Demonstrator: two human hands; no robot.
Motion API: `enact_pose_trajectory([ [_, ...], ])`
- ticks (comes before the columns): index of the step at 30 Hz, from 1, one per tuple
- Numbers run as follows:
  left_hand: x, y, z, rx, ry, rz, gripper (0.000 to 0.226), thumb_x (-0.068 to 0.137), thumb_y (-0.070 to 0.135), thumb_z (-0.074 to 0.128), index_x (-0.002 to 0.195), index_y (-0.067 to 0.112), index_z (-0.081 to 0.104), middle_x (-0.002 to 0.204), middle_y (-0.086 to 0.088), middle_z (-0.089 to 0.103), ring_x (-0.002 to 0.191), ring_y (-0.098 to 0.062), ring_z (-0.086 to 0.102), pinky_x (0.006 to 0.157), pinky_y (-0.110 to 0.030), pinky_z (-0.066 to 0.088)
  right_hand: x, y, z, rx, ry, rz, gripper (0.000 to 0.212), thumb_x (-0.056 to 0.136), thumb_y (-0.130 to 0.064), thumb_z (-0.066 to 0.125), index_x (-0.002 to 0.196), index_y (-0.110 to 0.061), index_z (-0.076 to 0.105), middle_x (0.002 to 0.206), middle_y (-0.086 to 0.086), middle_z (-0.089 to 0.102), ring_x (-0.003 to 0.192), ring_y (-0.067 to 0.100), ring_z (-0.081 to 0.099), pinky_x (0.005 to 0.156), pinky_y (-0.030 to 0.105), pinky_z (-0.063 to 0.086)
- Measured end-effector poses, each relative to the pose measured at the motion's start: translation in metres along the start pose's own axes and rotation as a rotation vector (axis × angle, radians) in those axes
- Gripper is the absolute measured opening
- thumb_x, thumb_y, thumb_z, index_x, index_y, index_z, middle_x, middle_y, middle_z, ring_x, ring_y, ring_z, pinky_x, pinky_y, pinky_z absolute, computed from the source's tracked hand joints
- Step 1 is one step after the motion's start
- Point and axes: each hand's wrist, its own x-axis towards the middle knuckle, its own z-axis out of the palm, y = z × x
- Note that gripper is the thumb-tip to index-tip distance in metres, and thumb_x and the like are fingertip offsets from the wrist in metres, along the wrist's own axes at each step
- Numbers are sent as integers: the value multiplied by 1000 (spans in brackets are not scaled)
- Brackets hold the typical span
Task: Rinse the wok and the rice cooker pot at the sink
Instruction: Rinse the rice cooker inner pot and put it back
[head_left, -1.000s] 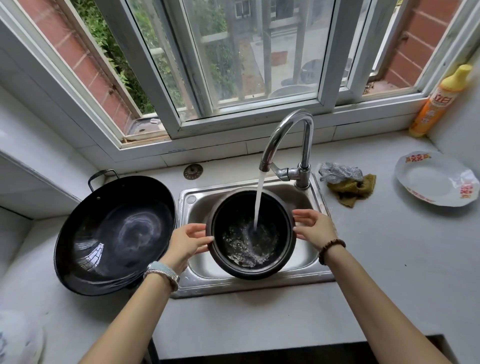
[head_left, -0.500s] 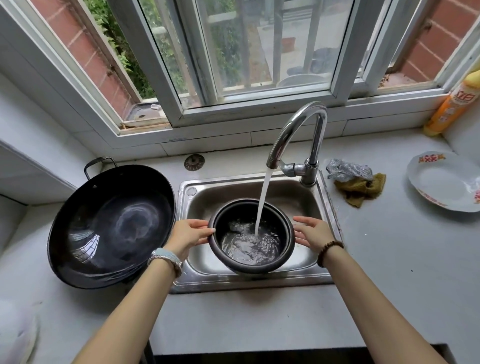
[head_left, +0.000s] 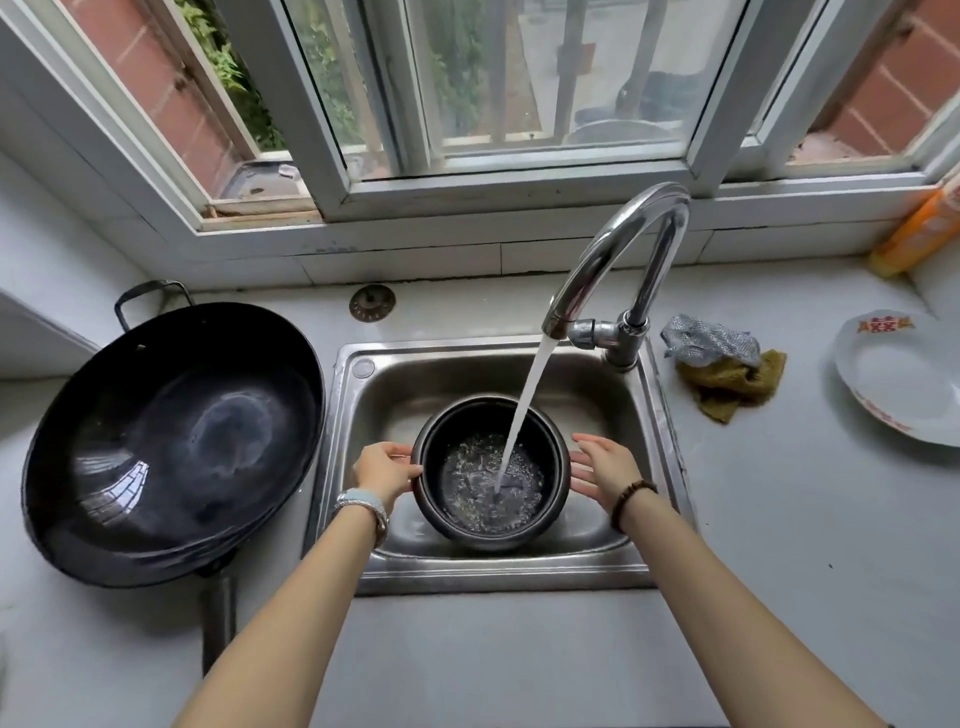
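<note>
Gripping the rice cooker pot (head_left: 432, 470) rim, left hand (head_left: 387, 467) curled, right hand (head_left: 605, 465) released, fingers straight beside it

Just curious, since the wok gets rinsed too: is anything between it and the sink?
Yes. The pot sits in the sink under the running tap, filling the basin. The wok lies on the counter left of it.

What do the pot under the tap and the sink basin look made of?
The rice cooker pot looks like coated metal: dark matte lining, thin rim. The sink looks like stainless steel: brushed grey sheen, soft reflections, pressed corners.
</note>
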Motion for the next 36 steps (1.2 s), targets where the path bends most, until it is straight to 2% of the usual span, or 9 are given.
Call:
enact_pose_trajectory([
  [13, 2, -16, 5, 13, 55, -20, 31, 77, -3, 74, 106, 4, 67, 102, -15, 68, 97, -26, 67, 82, -38, 58, 14, 5, 7, -35, 4, 39, 32, 100, -20, 45, 126, -5, 52, 115, 16, 58, 96, 27, 59, 67, 30, 51],
  [16, -14, -5, 4, 85, 78, 56, 30, 82, 13, 72, 111, 12, 65, 101, -7, 67, 103, -23, 63, 98, -38, 50, 7, 1, 6, -74, 17, -3, 32, 99, -26, 47, 124, -9, 54, 122, 11, 57, 105, 28, 58, 84, 36, 50],
  [18, -32, 11, 3, 117, 86, 161, 34, 87, 17, 68, 119, 11, 62, 111, -6, 65, 104, -18, 59, 101, -34, 46, -1, -8, 3, -114, 34, -85, 30, 97, -32, 48, 120, -14, 57, 125, 7, 57, 111, 26, 56, 92, 38, 46],
  [21, -57, 36, -4, 138, 38, 387, 34, 93, 21, 61, 126, 15, 58, 121, 1, 61, 110, -12, 56, 100, -29, 43, -18, -28, 0, -124, 34, -273, 26, 96, -33, 50, 115, -21, 61, 124, 2, 60, 113, 21, 56, 86, 31, 43],
  [25, -82, 62, -13, 242, 41, 691, 34, 94, 20, 59, 128, 18, 58, 125, 7, 59, 115, -8, 55, 103, -27, 42, -43, -55, -6, -214, 46, -613, 22, 94, -19, 57, 115, -19, 62, 117, 1, 64, 108, 13, 58, 92, 22, 46],
  [28, -98, 75, -13, 328, 91, 868, 34, 94, 14, 59, 128, 12, 58, 122, 7, 57, 111, -2, 50, 96, -3, 31, -55, -74, -8, -377, 48, -790, 28, 89, -18, 61, 116, -25, 58, 116, -8, 62, 108, 8, 57, 95, 23, 46],
  [29, -102, 77, -13, 357, 106, 918, 34, 94, 13, 59, 127, 11, 59, 122, 6, 58, 111, -2, 49, 95, -1, 29, -55, -79, -9, -461, 73, -852, 30, 87, -18, 62, 117, -24, 59, 116, -9, 61, 108, 7, 56, 95, 22, 44],
  [33, -110, 78, -13, 473, 103, 1037, 35, 93, 13, 60, 127, 13, 58, 126, 0, 59, 119, -12, 51, 104, -22, 34, -40, -98, -3, -898, 252, -1083, 39, 82, -17, 63, 121, -14, 59, 117, 2, 61, 110, 20, 51, 98, 24, 33],
  [36, -116, 75, -12, 551, 102, 1080, 36, 91, 12, 62, 128, 12, 58, 128, -2, 58, 122, -17, 49, 107, -27, 33, -20, -103, 2, -1091, 248, -1112, 45, 80, -14, 63, 125, -11, 59, 124, 6, 60, 117, 26, 48, 104, 34, 37],
])
